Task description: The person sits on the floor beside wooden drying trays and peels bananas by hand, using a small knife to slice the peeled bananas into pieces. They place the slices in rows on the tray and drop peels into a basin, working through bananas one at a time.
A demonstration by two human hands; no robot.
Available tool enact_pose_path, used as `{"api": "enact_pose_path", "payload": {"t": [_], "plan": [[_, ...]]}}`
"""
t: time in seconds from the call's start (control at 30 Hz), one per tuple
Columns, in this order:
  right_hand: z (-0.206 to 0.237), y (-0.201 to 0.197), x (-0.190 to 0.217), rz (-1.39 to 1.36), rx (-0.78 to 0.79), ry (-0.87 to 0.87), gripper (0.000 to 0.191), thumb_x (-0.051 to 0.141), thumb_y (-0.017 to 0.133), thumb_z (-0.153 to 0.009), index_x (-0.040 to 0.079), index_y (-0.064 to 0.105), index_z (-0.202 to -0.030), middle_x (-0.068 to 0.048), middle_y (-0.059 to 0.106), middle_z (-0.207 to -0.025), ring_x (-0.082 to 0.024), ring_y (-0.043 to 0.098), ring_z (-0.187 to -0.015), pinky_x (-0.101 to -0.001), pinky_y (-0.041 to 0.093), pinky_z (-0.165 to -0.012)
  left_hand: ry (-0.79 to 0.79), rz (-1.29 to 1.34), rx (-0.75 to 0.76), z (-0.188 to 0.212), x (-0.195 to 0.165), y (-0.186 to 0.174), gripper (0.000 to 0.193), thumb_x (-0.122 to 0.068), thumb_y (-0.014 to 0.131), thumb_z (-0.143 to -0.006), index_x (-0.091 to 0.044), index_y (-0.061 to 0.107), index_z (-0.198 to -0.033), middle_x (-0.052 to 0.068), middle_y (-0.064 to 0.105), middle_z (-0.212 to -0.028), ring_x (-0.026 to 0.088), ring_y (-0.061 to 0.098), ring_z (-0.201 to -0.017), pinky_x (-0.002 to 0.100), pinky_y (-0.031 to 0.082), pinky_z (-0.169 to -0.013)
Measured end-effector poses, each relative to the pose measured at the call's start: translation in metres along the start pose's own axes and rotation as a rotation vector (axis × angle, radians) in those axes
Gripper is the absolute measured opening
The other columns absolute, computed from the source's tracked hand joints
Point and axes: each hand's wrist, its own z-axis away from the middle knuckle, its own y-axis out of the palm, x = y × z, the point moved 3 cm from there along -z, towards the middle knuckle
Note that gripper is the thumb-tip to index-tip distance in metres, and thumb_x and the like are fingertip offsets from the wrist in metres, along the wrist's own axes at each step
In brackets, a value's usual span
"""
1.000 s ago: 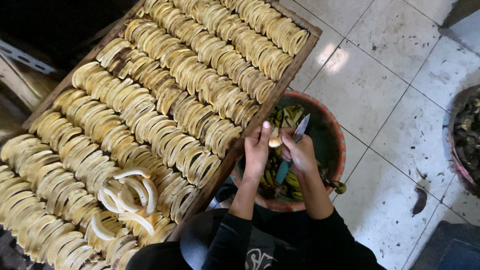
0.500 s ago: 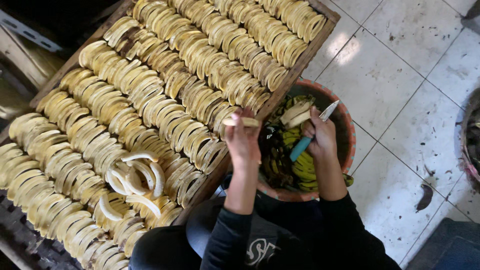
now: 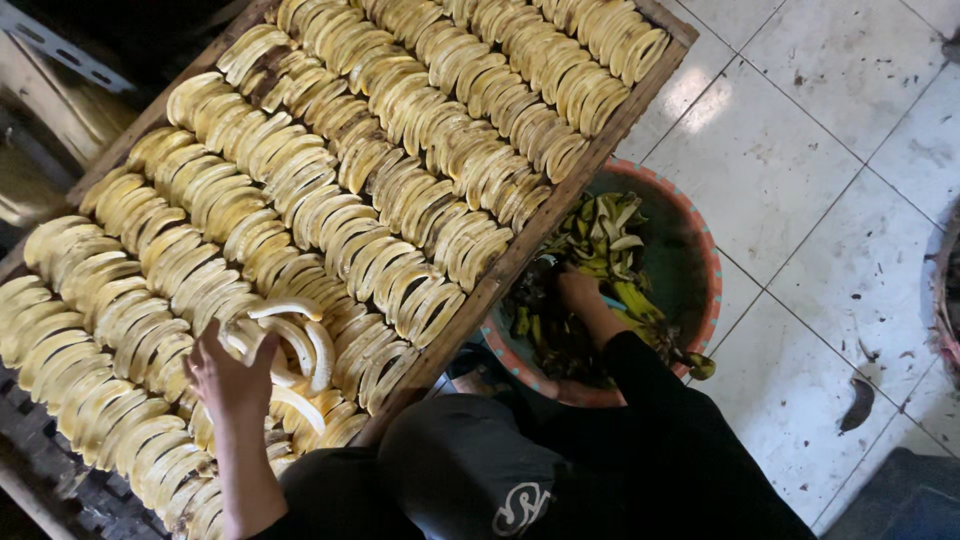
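floor: white tiles (image 3: 850,250), grubby, scraps scattered, dark peel bit near the bottom right
nearest: black cap (image 3: 470,475) and black sleeves, straight under the camera
left hand (image 3: 232,375): down on the pale fresh slices (image 3: 290,345), fingers spread and loosely curled over them, touching rather than clamping anything
right hand (image 3: 578,292): sunk into the basin among the peels, blue knife handle (image 3: 612,302) poking out just beside it, can't tell if gripped or only lying there
basin (image 3: 705,265): round, green inside with an orange rim, tucked partly under the tray's corner, full of green-yellow peels (image 3: 600,235)
tray (image 3: 640,95): wooden frame, tilted across the view, packed with curved yellow banana slices (image 3: 420,150) in overlapping rows
doing it well: probably best to lay each pale slice flat, overlapping the neighbour the same way as the rows, no bunching; keep the blade low in the basin meanwhile
counts: one tray, one basin, one knife, two hands, roughly five or six pale slices, yellow ones way too many to count, about eight rows
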Motion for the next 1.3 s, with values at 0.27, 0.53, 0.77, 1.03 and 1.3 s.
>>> {"api": "enact_pose_path", "payload": {"t": [0.27,0.53,0.77,1.03,1.3], "plan": [[0.033,-0.007,0.004,-0.15,-0.036,0.01,0.057,0.037,0.077,-0.078,0.003,0.063,-0.122,-0.021,0.071,-0.078,-0.042,0.067,-0.07,-0.0532,0.054,-0.06,0.065,0.878,0.051,-0.006,-0.113,-0.056,0.029,-0.013,0.068,-0.104,-0.001,0.065,-0.13,0.02,0.068,-0.132,0.034,0.066,-0.122,0.042,0.053,-0.105],[0.051,0.024,-0.06,-1.086,0.613,0.522,0.033,0.035,0.066,-0.093,0.003,0.072,-0.093,-0.009,0.07,-0.072,-0.016,0.055,-0.05,-0.0319,0.043,-0.046,0.405,0.903,0.976,0.059,-0.286,-0.04,0.05,-0.033,0.073,-0.094,-0.01,0.058,-0.135,0.014,0.069,-0.124,0.031,0.069,-0.11,0.044,0.054,-0.094],[0.084,-0.042,-0.071,-0.413,0.27,0.276,0.034,0.038,0.073,-0.09,0.005,0.072,-0.1,-0.012,0.073,-0.074,-0.023,0.066,-0.061,-0.0376,0.051,-0.055,0.67,0.339,0.889,0.119,-0.394,0.047,0.062,-0.017,0.08,-0.089,-0.002,0.051,-0.141,0.019,0.059,-0.135,0.038,0.057,-0.125,0.05,0.048,-0.103],[0.169,-0.223,-0.041,-0.668,0.119,0.394,0.034,0.035,0.071,-0.094,0.003,0.063,-0.104,-0.018,0.065,-0.071,-0.033,0.067,-0.063,-0.0496,0.053,-0.061,0.634,1.15,0.692,0.095,-0.415,-0.001,0.103,-0.013,0.086,-0.067,-0.011,0.033,-0.155,0.021,0.049,-0.147,0.042,0.045,-0.138,0.051,0.041,-0.109],[0.163,-0.223,-0.034,-0.977,-0.57,0.016,0.026,0.021,0.055,-0.109,0.006,0.056,-0.13,-0.004,0.062,-0.099,-0.012,0.059,-0.089,-0.0325,0.049,-0.082,0.453,1.332,0.479,0.069,-0.406,-0.044,0.069,-0.013,0.065,-0.096,-0.016,0.033,-0.157,0.024,0.059,-0.14,0.047,0.064,-0.107,0.052,0.055,-0.082]]}}
